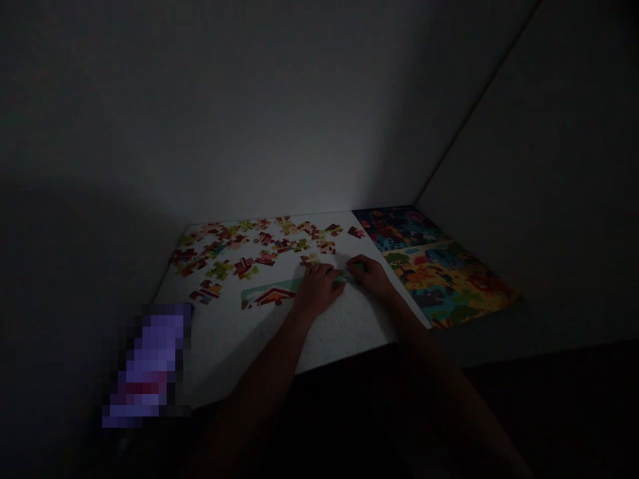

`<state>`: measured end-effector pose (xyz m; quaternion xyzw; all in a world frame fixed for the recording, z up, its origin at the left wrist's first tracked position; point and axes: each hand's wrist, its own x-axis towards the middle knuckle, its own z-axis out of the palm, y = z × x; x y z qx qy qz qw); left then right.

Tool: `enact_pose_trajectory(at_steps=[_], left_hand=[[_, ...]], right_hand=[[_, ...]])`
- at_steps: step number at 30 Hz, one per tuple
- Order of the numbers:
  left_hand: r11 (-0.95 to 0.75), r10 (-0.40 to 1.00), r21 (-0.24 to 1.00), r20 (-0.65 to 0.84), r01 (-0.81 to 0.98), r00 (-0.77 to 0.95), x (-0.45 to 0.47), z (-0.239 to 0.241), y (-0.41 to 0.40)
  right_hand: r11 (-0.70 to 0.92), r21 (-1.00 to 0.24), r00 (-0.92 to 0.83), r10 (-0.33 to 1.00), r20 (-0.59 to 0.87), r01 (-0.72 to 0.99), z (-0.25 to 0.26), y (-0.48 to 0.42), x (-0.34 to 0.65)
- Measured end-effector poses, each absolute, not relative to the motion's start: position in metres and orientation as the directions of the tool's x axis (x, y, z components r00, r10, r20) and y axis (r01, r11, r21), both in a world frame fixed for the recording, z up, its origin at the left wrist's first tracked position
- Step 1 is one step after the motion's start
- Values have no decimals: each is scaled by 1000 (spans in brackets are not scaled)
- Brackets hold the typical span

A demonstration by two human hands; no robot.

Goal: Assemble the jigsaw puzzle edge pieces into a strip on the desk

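A partly joined jigsaw strip, pale green with a red-roofed picture, lies on the white table. My left hand covers its right end, fingers bent and thumb reaching right. Beside it my right hand pinches a small pale green puzzle piece. That piece sits between both hands, at the fingertips of my left hand as well. Fingers hide its outline, and in the dim light I cannot tell whether it is joined to the strip.
Loose puzzle pieces spread over the back left of the white table. One single piece lies farther right. Two colourful animal pictures cover the right side. A blurred, lit purple screen is at the left front edge. Walls stand behind and right.
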<state>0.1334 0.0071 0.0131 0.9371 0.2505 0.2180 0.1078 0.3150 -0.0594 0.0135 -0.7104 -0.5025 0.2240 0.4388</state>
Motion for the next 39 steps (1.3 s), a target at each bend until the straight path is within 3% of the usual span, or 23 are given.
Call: enact_pose_trajectory(at_steps=[7, 18, 39], left_hand=[[-865, 496, 288, 379, 410, 781, 134, 12, 5], [-857, 506, 327, 393, 398, 767, 131, 13, 2], [-862, 501, 270, 325, 429, 802, 134, 15, 2]], right_hand=[[19, -691, 312, 884, 349, 722, 2, -56, 318], [-20, -653, 297, 901, 316, 757, 6, -58, 318], [28, -520, 177, 924, 340, 854, -2, -53, 322]])
